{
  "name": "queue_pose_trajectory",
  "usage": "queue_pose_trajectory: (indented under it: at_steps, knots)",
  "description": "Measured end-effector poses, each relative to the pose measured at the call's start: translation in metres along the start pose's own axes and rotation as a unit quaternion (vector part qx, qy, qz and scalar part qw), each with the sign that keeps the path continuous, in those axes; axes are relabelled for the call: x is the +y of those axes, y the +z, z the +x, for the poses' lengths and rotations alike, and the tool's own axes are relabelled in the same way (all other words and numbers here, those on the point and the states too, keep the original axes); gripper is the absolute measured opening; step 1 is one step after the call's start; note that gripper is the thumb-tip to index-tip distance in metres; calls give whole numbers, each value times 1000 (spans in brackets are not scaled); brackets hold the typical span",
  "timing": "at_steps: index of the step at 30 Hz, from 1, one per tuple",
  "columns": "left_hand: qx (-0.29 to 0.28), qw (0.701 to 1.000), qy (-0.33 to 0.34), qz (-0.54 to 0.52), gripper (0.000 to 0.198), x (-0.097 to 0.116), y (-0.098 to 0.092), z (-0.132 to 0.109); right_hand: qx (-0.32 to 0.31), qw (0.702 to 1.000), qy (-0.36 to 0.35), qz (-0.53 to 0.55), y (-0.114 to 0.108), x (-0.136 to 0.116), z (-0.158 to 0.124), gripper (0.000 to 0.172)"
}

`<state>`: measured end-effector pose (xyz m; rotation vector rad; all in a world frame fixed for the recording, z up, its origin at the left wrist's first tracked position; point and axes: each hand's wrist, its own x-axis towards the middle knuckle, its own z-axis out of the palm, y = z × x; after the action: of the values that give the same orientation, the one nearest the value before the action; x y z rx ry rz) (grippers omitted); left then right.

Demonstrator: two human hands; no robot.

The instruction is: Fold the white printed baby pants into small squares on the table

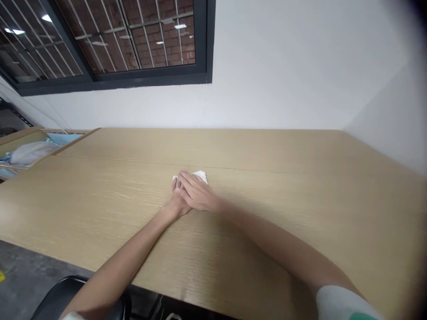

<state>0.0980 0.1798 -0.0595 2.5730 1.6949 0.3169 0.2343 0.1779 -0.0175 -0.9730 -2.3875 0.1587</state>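
A white piece of tissue or cloth lies on the wooden tabletop, mostly covered by my hands. My left hand rests palm down on it, its fingertips showing at the left side. Across the back of that hand lies my right hand, flat, with its fingers stretched toward the upper left. The right hand hides much of the left hand's fingers. Only the far right edge and a small left corner of the white piece stick out.
At the far left a wooden box holds blue and whitish plastic. A black chair stands under the table's near edge. Behind the table rise a white wall and a dark-framed window with bars. A seam runs along the tabletop.
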Motion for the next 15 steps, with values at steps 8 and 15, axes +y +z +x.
queue_pose_trajectory:
  at_steps: [8,15]
  knots:
    - [37,992,-117,-8,86,0,2,-3,-51,995,62,-60,18,23,-14,73]
    - [79,990,-116,-27,123,-11,7,-12,-96,993,39,-56,5,52,-21,68]
